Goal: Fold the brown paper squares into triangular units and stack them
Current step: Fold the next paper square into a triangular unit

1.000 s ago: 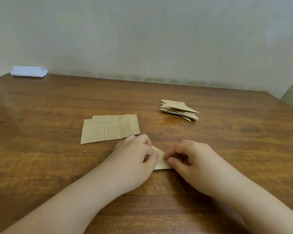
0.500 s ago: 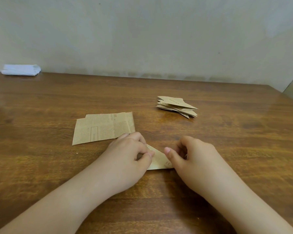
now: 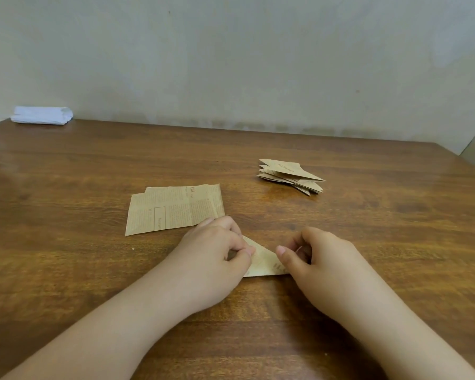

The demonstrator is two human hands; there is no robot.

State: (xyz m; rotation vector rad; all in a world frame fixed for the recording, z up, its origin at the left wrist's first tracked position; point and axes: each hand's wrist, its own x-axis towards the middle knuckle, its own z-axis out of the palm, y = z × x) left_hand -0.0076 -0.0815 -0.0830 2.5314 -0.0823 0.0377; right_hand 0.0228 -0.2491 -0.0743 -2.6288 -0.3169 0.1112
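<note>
A: Where do we stand? Our left hand [image 3: 217, 250] and right hand [image 3: 321, 259] are both curled down on the half-folded piece [image 3: 263, 261] at the near middle of the counter [image 3: 66, 270], each pinching an end of it.

B: So we're mid-fold, I'd judge: pressing a crease on one unit. The finished triangular units [image 3: 290, 175] sit in a loose stack farther off to the right, and the flat paper squares [image 3: 173, 208] wait just beyond our left hand (its knuckles touch or overlap their near right corner; we can't tell which).

A: Which way does the piece point?

B: It shows as a triangle, long edge nearest us, running left to right, apex pointing away toward the far side. Our fingers hide both ends, so the full outline is uncertain.

A: The next move?

B: Probably running a fingertip firmly along the fold while the other hand pins the paper flat, keeping the edges aligned, before it goes onto the stack.
</note>
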